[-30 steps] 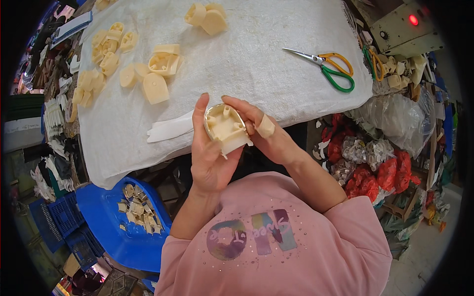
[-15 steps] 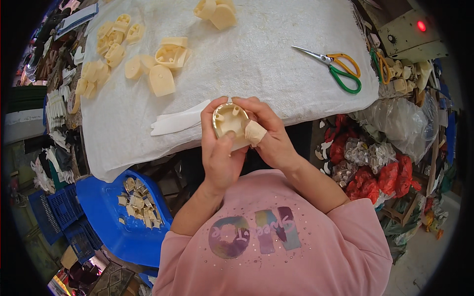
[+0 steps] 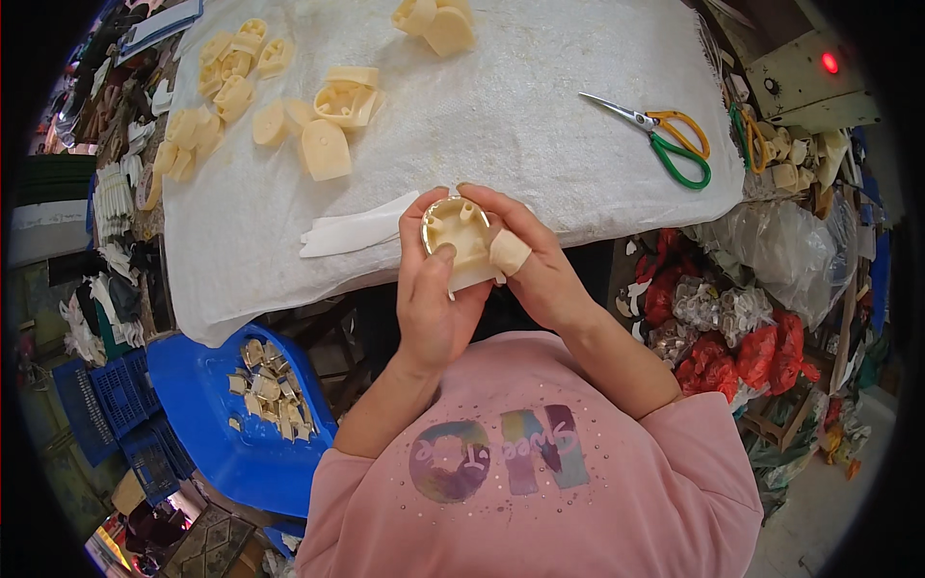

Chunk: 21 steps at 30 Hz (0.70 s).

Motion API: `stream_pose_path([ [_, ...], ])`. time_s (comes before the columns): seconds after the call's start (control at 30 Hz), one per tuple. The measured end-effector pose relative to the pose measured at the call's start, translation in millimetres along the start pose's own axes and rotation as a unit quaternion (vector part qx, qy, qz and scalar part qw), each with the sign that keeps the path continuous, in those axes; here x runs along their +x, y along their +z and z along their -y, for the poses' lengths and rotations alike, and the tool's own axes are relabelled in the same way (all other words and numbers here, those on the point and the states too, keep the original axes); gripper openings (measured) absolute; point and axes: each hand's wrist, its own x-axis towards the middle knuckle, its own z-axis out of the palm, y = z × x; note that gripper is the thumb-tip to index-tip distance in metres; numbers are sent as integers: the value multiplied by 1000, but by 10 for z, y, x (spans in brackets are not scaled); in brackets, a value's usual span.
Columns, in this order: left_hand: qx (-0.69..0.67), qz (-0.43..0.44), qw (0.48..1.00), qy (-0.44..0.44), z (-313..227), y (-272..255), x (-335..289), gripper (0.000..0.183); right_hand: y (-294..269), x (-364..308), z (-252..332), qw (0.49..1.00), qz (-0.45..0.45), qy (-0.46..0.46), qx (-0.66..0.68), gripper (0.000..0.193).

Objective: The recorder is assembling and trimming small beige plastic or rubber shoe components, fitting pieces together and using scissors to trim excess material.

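Between my two hands is a hollow cream plastic shell (image 3: 461,231) with a rounded end, small pegs inside and a shiny metallic rim. My left hand (image 3: 429,306) grips its left side, thumb over the near-left edge. My right hand (image 3: 540,265) closes on the right side, its thumb bound in a beige wrap (image 3: 509,252). The shell is held over the near edge of the table, open side up. Close to my left fingers lies a white strip (image 3: 352,231). The parts of the fingers under the shell are hidden.
A white woven sheet (image 3: 501,106) covers the table. Cream plastic pieces (image 3: 326,149) lie in groups at the left and far side. Scissors (image 3: 665,140) with orange and green handles lie right. At lower left, a blue tub (image 3: 207,424) holds shiny-edged pieces. Bags (image 3: 718,356) crowd the lower right.
The shell has tipped a little, so more of its inside and straight near edge shows. My left thumb has shifted slightly up along the edge. The whole view has moved slightly.
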Motion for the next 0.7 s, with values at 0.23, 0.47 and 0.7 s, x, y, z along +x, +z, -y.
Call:
stream_pose_path([
  [0.23,-12,12,1000,-23,-2,-16,22,44,100,19,-38,989,-49,-120,-68,36],
  [0.47,-133,-16,989,-58,-64,-5,54,63,-67,40,97,984,-11,-23,-177,50],
  [0.7,-71,28,997,-23,30,-28,29,52,-22,50,173,937,-29,-73,-340,55],
])
